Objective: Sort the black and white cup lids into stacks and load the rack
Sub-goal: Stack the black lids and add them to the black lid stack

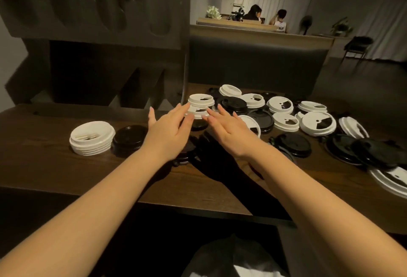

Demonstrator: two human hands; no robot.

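Both hands, L & R, fingers straight, flanking w/o gripping two white lids at table's 12 o'clock: uneven squeeze could topple them onto black lids at 1 o'clock.

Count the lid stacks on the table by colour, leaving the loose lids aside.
White stacks: 2, the left white stack and the middle white stack between the left hand and the right hand.
Black stacks: 1, the black stack.
Total: 3. The dark lids under the hands are too unclear to count.
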